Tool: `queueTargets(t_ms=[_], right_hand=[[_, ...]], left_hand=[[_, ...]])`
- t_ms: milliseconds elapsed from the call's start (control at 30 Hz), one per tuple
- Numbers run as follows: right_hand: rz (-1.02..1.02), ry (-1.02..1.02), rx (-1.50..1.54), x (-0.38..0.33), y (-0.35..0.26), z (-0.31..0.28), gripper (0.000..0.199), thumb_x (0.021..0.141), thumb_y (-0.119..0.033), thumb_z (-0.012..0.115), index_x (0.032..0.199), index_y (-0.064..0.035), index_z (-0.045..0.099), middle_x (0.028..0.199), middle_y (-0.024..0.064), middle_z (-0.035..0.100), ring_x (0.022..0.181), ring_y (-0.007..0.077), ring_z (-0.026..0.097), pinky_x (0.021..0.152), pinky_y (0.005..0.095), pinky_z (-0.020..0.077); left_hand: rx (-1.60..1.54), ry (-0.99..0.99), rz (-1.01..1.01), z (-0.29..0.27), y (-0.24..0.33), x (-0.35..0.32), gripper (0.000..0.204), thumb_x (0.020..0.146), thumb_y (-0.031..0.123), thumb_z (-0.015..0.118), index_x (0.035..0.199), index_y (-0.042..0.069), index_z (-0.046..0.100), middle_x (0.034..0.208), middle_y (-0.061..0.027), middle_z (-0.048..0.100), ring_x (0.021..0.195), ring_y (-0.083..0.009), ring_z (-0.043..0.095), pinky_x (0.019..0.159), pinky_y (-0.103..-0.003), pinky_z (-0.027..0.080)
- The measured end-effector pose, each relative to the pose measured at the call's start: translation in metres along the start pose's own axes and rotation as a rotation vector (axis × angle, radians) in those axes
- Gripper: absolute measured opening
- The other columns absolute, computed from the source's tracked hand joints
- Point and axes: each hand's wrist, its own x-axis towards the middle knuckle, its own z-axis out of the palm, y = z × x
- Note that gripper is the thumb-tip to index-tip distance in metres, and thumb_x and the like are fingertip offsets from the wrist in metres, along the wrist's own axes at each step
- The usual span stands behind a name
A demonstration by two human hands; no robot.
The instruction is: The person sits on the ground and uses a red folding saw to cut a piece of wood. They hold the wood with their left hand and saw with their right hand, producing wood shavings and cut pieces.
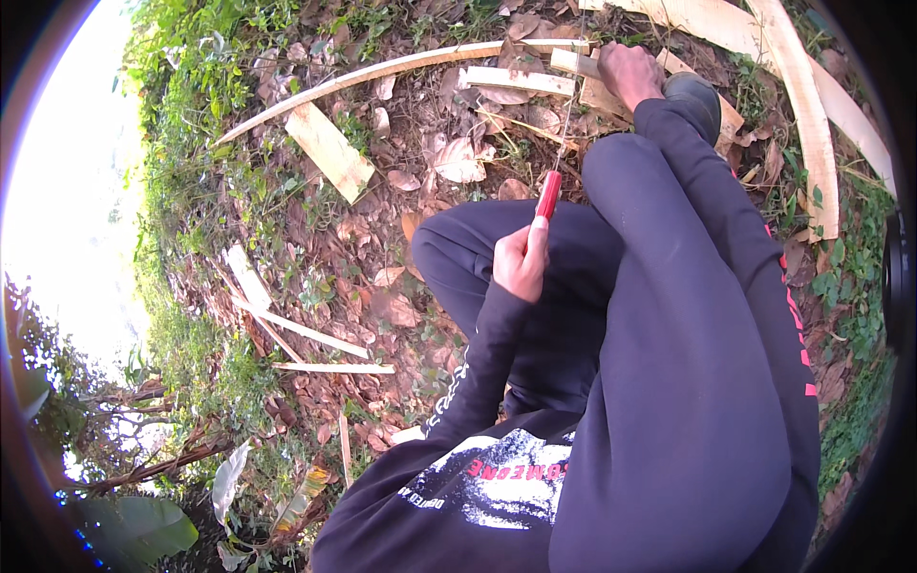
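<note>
In the head view, the left forearm is angled up from the lower middle, and the left hand point(522, 262) is closed around the red handle point(547, 197) of a tool, with the thumb laid along it. From the handle, a thin blade point(566, 131) is pointed away from the body, toward the pieces of wood; whether it is toothed cannot be told. The right arm is stretched far forward alongside the raised leg, and the right hand point(630, 74) is held with curled fingers against a short wooden block point(575, 64); whether the block is gripped or only pressed cannot be told. A dark shoe point(694, 103) is set just beside that hand.

Red and white lettering is printed on the dark sweatshirt point(373, 520), upside down to the viewer; pale characters are seen along the left sleeve and red marks along the right.

Beyond the hands, a long, slim wooden strip point(401, 69), shown curved, and a flat, rough-faced board point(330, 153) are laid over dry, crinkled brown leaves point(463, 160).
</note>
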Motion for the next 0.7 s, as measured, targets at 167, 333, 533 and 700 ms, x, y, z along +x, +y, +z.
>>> queueTargets(t_ms=[167, 333, 533, 700], right_hand=[[-0.022, 0.039, 0.041, -0.005, -0.012, -0.006, 0.055, 0.099, -0.032, 0.032, 0.091, 0.0036, 0.073, 0.095, 0.0336, 0.067, 0.096, 0.0491, 0.066, 0.092, 0.0537, 0.0499], [0.016, -0.022, -0.004, 0.000, 0.001, -0.006, 0.054, 0.097, -0.032, 0.032, 0.097, -0.0007, 0.075, 0.106, 0.0290, 0.069, 0.104, 0.0462, 0.065, 0.094, 0.0520, 0.0482], [-0.005, -0.012, -0.026, -0.009, -0.003, -0.002, 0.050, 0.097, -0.032, 0.035, 0.096, -0.0033, 0.076, 0.106, 0.0268, 0.070, 0.106, 0.0439, 0.065, 0.094, 0.0532, 0.0474], [-0.002, -0.034, -0.040, -0.008, -0.015, -0.009, 0.045, 0.096, -0.031, 0.038, 0.100, -0.0070, 0.076, 0.105, 0.0246, 0.071, 0.105, 0.0435, 0.066, 0.093, 0.0540, 0.0473]], left_hand=[[0.315, 0.057, 0.114, 0.021, 0.007, 0.000, 0.051, 0.104, 0.029, 0.053, 0.064, -0.001, 0.048, 0.055, 0.0059, 0.038, 0.052, -0.0049, 0.031, 0.047, -0.030, 0.026], [0.229, 0.022, 0.085, -0.003, 0.009, -0.002, 0.050, 0.104, 0.031, 0.052, 0.064, 0.001, 0.050, 0.057, 0.0051, 0.041, 0.053, -0.0042, 0.034, 0.048, -0.026, 0.028], [0.087, -0.046, 0.103, 0.005, 0.010, 0.055, 0.049, 0.104, 0.034, 0.052, 0.065, 0.005, 0.051, 0.058, 0.0040, 0.044, 0.049, -0.0041, 0.036, 0.046, -0.024, 0.028], [0.112, 0.042, 0.203, 0.038, 0.031, 0.125, 0.055, 0.100, 0.033, 0.054, 0.062, -0.008, 0.053, 0.046, -0.0082, 0.044, 0.045, -0.0133, 0.039, 0.046, -0.036, 0.033]])
